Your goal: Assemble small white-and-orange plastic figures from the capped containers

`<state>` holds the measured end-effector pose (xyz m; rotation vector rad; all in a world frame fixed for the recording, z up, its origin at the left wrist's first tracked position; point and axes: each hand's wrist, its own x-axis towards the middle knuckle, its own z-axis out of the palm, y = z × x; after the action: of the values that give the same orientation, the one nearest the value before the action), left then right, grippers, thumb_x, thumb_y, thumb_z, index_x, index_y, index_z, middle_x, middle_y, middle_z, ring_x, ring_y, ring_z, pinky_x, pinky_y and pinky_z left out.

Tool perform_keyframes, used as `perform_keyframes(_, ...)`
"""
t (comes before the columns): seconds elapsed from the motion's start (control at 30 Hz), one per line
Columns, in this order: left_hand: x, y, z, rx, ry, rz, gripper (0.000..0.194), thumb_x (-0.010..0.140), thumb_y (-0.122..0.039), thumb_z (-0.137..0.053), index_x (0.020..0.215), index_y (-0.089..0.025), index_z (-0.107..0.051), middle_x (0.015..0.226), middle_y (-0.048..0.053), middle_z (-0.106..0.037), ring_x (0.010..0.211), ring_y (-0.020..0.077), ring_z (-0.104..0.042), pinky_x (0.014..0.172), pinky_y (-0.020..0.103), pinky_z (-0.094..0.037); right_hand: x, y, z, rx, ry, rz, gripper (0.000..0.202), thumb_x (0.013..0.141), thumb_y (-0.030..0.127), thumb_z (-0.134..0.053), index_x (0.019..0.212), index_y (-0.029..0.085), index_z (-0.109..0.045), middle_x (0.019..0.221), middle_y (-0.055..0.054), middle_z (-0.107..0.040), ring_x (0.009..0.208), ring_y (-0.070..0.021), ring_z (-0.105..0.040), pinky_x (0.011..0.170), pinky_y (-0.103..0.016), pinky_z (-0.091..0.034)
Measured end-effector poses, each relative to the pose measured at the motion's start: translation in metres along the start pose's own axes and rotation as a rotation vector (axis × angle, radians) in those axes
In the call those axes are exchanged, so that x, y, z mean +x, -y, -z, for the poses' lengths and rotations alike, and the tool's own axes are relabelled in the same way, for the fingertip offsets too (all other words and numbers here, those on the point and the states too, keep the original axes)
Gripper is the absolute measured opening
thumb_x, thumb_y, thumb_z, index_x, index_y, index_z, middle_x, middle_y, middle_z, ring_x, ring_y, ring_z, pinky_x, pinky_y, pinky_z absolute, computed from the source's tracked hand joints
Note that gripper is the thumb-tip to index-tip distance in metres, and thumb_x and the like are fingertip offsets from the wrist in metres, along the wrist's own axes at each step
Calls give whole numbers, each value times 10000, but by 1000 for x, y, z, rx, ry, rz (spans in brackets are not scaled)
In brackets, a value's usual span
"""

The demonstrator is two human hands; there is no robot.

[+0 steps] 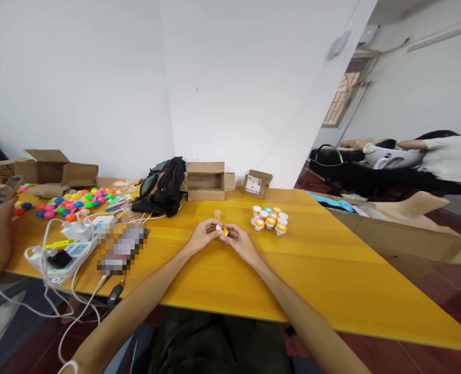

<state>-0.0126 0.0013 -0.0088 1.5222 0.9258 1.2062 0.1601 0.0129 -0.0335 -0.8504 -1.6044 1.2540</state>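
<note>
My left hand [203,235] is closed, its fingertips at a small white piece [218,227]. My right hand [239,241] is closed on a small orange-and-white cap [224,231]. The two hands meet just above the table, and the fingers partly hide both pieces. A little beyond them a small clear plastic cup [217,214] stands on the table. To the right sits a close group of small clear containers with round lids [270,222], mostly orange and white, one teal.
The yellow table [324,280] carries a power strip [72,254] with white cables, a pixelated phone [124,250], colourful balls [70,205], a black bag [163,184] and cardboard boxes [206,195]. At left another person's hand holds a phone [9,189]. Another person is at far right.
</note>
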Motion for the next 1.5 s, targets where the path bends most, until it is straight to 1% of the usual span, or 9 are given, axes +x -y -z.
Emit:
perform_keyframes(0.23,2,0,3,19,0,-16,407,697,-528,-808,865,-173,-701,934,74,-759,914,217,-702,907,363,-533,-1,2,2,-27,-58,19,378,662,444,-789,929,229,-630,960,-38,-735,889,-218,-701,814,-366,-566)
perform_keyframes(0.43,3,0,3,138,-26,-42,378,778,-538,-724,881,-175,-706,921,65,-755,885,207,-686,874,344,-526,0,-1,2,-32,-63,44,382,672,497,-794,894,227,-639,907,-36,-734,870,-215,-691,818,-369,-564)
perform_keyframes(0.67,0,-3,1,276,-33,-116,339,870,-507,-610,821,-174,-657,818,22,-694,781,163,-622,772,285,-499,-3,6,5,43,7,-33,448,695,591,-758,932,219,-681,843,-34,-710,768,-194,-670,681,-331,-568)
perform_keyframes(0.8,-3,-6,1,412,31,-134,343,916,-496,-539,816,-179,-624,772,-1,-641,696,140,-547,684,257,-443,-4,11,7,72,23,-38,455,734,618,-721,936,211,-714,832,-38,-708,739,-182,-674,649,-307,-564)
perform_keyframes(1.07,-4,-6,1,559,40,-69,382,963,-436,-428,670,-202,-500,633,-34,-520,656,146,-488,685,262,-395,-4,4,3,38,35,-11,439,685,543,-782,968,217,-704,863,-34,-720,762,-185,-673,637,-310,-576)
perform_keyframes(1.2,-3,-8,1,553,26,-45,438,964,-489,-391,653,-210,-523,610,-19,-531,676,173,-519,696,278,-401,-5,5,0,-22,17,53,390,701,481,-782,991,234,-699,933,-32,-745,843,-196,-692,736,-328,-582)
perform_keyframes(1.3,-5,-9,1,548,21,-35,463,958,-543,-386,688,-208,-556,618,-14,-535,677,179,-519,691,280,-408,-5,5,0,-33,4,57,381,704,465,-780,995,235,-694,934,-28,-749,826,-194,-698,755,-336,-584)
perform_keyframes(1.4,-7,-10,0,506,31,-72,381,950,-531,-439,844,-202,-599,717,-22,-580,693,158,-523,705,264,-425,-4,4,3,5,-4,21,405,694,476,-788,998,229,-687,878,-21,-734,745,-179,-683,702,-332,-592)
perform_keyframes(1.5,-8,-9,0,442,74,-153,298,942,-480,-509,986,-201,-603,837,-6,-627,742,151,-553,735,260,-451,-2,3,5,87,-15,-17,446,657,514,-812,970,225,-684,870,-28,-722,754,-185,-683,695,-339,-602)
